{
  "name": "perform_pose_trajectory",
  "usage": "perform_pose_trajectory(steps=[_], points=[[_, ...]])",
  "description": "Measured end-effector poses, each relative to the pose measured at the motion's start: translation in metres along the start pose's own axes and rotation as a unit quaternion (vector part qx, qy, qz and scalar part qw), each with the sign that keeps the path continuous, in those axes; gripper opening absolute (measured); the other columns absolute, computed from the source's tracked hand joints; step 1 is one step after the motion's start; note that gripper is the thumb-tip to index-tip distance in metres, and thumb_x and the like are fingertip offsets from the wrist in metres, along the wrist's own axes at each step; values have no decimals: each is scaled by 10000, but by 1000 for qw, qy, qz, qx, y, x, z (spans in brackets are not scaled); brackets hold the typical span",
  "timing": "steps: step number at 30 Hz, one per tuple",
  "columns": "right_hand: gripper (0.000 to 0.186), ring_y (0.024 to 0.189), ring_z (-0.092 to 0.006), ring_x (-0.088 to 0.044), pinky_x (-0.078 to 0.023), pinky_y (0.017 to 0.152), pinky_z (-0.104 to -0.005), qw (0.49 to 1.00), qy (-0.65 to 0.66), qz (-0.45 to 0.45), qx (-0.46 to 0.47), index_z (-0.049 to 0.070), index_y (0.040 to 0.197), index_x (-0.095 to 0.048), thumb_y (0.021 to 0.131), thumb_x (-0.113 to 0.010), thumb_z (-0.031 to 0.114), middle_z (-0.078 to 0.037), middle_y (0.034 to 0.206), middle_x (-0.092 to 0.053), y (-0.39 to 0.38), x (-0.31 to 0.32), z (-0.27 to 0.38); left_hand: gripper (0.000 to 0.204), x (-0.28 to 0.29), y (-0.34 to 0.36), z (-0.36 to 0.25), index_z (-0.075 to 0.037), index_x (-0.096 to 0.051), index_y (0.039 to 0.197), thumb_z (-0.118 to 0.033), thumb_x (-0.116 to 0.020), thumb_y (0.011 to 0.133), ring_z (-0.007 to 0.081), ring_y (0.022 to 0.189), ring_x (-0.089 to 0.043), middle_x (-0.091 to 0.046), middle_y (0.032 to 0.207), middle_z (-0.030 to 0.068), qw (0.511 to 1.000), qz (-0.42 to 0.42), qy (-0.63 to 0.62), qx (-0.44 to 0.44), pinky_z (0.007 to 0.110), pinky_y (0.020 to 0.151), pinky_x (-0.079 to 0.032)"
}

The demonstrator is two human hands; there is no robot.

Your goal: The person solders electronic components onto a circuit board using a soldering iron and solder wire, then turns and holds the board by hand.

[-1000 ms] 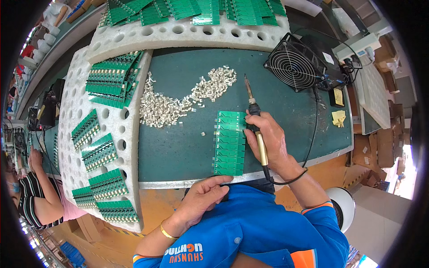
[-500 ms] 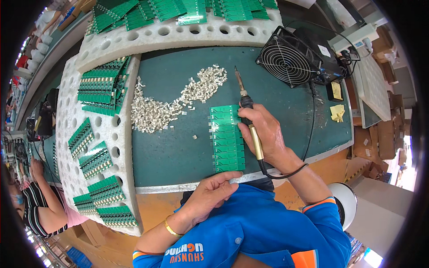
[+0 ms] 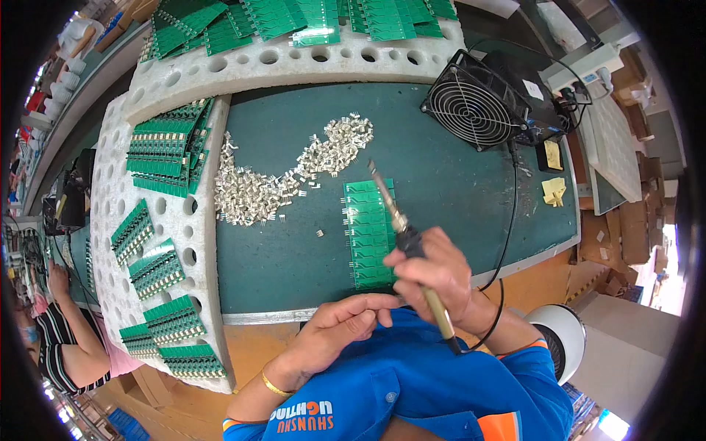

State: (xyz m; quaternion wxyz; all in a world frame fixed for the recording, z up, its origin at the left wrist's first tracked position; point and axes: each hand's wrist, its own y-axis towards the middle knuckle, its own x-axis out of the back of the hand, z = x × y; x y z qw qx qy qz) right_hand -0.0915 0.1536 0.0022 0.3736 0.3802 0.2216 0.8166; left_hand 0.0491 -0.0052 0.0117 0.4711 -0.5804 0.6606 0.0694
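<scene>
In my right hand (image 3: 440, 275) is a soldering iron (image 3: 408, 239), fingers closed round its dark grip. The tip points up and away, above the upper right part of a green circuit board panel (image 3: 366, 228) lying on the bench. My left hand (image 3: 346, 329), a gold band at its wrist, is at the bench's front edge just below the panel. Its index finger stretches right and the other fingers are loosely bent, with nothing visible in them. Beyond the panel to the left spreads a heap of small white connectors (image 3: 254, 197); one loose connector (image 3: 320, 233) lies apart.
White foam boards (image 3: 209, 287) on the left and back hold several finished-looking green panels (image 3: 158, 154) and bare ones (image 3: 268, 18). A black fan (image 3: 474, 106) stands back right, near a yellow sponge (image 3: 554, 192). The iron's black cord (image 3: 501, 309) loops beside my right forearm. Another person (image 3: 70, 331) sits far left.
My right hand has drawn back toward me with the soldering iron, whose tip came down from the bench's back. My left hand has moved slightly nearer to me and its fingers have shifted.
</scene>
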Motion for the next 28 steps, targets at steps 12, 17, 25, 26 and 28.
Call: perform_pose_trajectory(steps=[12, 17, 25, 26, 28], points=[[439, 631, -244, -523, -407, 586, -372, 997, 37, 70, -15, 115, 1095, -588, 697, -730, -2, -42, 731, -548, 2, 2, 17, 347, -4, 10, -13, 22, -552, 1306, -201, -466, 1055, 101, 826, -564, -664, 964, 59, 955, 15, 269, -126, 261, 736, -485], [430, 650, -250, -519, -413, 590, -372, 994, 23, 106, -14, 112, 1085, -587, 698, -717, -24, -64, 728, -537, 0, 6, 14, 296, -3, 10, -13, 23, -627, 1215, -188, -559, 1019, 77, 761, -563, -669, 940, 73, 966, -41, 231, -103, 240, 667, -480], [306, 628, -250, -521, -446, 595, -399, 997, 49, 1, -66, 40, 1038, -552, 799, -704, -74, -114, 778, -567, 9, 4, 12, 66, 2, 11, -19, -34, -738, 908, -38, -755, 844, 55, 625, -515, -608, 839, 23, 868, -232, 320, -301, 194, 547, -405], [306, 628, -250, -521, -446, 595, -399, 997, 48, 2, -65, 40, 1038, -552, 799, -704, -74, -114, 778, -567, 9, 6, 10, 77, 3, 11, -21, -48, -745, 883, -22, -774, 817, 58, 618, -510, -592, 827, 16, 849, -259, 338, -314, 194, 545, -397], [347, 677, -257, -571, -464, 618, -387, 997, 34, 3, -70, 44, 1048, -554, 775, -758, -21, -115, 813, -603, 14, 13, 10, 117, 9, 9, -26, -37, -742, 918, -71, -790, 816, 97, 722, -530, -594, 865, 24, 832, -310, 351, -299, 243, 616, -423]])
